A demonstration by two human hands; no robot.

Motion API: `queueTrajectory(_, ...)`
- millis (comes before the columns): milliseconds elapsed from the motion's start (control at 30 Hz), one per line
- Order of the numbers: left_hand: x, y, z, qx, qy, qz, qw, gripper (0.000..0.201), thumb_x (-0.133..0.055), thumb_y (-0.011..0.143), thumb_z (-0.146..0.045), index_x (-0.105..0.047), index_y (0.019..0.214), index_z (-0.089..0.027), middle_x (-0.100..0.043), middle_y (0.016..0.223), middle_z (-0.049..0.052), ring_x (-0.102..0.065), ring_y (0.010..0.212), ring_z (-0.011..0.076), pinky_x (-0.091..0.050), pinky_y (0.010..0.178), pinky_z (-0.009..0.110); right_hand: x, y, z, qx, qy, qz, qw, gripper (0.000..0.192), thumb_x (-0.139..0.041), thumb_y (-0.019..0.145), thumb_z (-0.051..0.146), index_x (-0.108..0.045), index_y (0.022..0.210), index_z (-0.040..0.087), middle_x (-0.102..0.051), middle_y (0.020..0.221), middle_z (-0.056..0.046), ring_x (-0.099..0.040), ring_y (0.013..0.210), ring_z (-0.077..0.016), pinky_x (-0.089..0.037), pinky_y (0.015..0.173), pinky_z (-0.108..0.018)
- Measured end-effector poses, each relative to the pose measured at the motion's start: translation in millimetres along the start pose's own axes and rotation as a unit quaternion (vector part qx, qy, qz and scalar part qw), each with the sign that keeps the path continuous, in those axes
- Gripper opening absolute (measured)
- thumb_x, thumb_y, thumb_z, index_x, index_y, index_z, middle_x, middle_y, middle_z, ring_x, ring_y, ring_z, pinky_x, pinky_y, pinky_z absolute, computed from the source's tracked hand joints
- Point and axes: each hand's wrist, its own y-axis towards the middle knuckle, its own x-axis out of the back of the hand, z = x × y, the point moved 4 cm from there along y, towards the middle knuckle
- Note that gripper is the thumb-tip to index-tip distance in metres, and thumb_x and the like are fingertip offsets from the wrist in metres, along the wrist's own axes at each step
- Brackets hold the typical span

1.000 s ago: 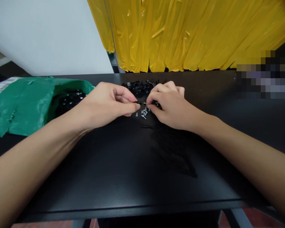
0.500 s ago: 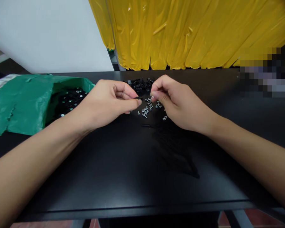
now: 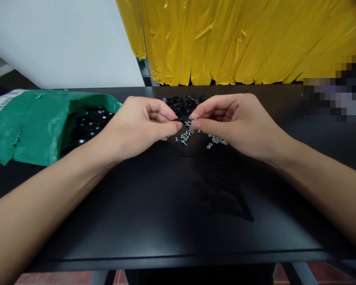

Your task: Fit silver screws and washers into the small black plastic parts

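My left hand (image 3: 142, 124) pinches a small black part (image 3: 179, 119) between thumb and forefinger above the black table (image 3: 154, 206). My right hand (image 3: 240, 122) faces it, thumb and forefinger pinched together at the tips; something small may sit between them, but I cannot make it out. Below the fingertips lies a loose scatter of small silver screws (image 3: 185, 136) and a few washers (image 3: 216, 140). A pile of small black parts (image 3: 182, 103) lies just behind the hands.
A torn green bag (image 3: 32, 126) lies on the table's left, open toward the hands and filled with black parts with silver centres (image 3: 89, 122). A yellow plastic curtain (image 3: 240, 39) hangs behind the table. The table's front edge runs near the bottom.
My right hand has lifted off the screw pile and turned palm inward, fingertips now meeting my left hand's. The washers it covered are now visible. My left hand has barely moved.
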Motion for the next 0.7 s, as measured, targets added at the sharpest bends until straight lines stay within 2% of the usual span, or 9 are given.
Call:
queueTrajectory(233, -5.2, -5, -5, -0.008, -0.013, 0.007, 1.000, 0.008, -0.077, 0.075, -0.027, -0.074, 0.078, -0.020, -0.072, 0.065, -0.001, -0.065, 0.060, 0.0136, -0.048, 0.057, 0.026, -5, -2, 0, 0.041, -0.012, 0.015, 0.999, 0.014, -0.076, 0.092, 0.035, -0.073, 0.093, 0.021, -0.073, 0.091, -0.003, -0.066, 0.080, -0.0174, -0.055, 0.070, -0.031)
queueTrajectory(400, -7.6, -9, -8, -0.023, -0.046, 0.005, 0.999, 0.011, -0.078, 0.074, -0.027, -0.074, 0.081, -0.020, -0.073, 0.066, -0.002, -0.068, 0.062, 0.0143, -0.051, 0.057, 0.025, -8, -3, 1, 0.033, -0.006, 0.033, 0.999, 0.007, -0.073, 0.094, 0.028, -0.072, 0.094, 0.021, -0.071, 0.099, -0.004, -0.063, 0.084, -0.0169, -0.053, 0.074, -0.031)
queueTrajectory(533, -8.8, -11, -11, -0.036, -0.078, 0.001, 0.996, 0.005, -0.078, 0.074, -0.021, -0.075, 0.078, -0.019, -0.073, 0.065, -0.002, -0.068, 0.060, 0.0132, -0.054, 0.057, 0.023, -10, -3, 1, 0.041, 0.052, 0.027, 0.997, 0.009, -0.075, 0.092, 0.030, -0.072, 0.092, 0.021, -0.071, 0.098, -0.004, -0.063, 0.088, -0.0181, -0.053, 0.078, -0.031)
queueTrajectory(700, -10.6, -11, -10, -0.039, -0.107, -0.001, 0.993, 0.003, -0.079, 0.076, -0.019, -0.077, 0.078, -0.019, -0.074, 0.064, -0.002, -0.068, 0.058, 0.0115, -0.054, 0.056, 0.020, -11, -3, -4, 0.048, 0.118, 0.028, 0.992, 0.018, -0.082, 0.087, 0.036, -0.075, 0.091, 0.020, -0.070, 0.092, -0.002, -0.059, 0.079, -0.0145, -0.050, 0.070, -0.028)
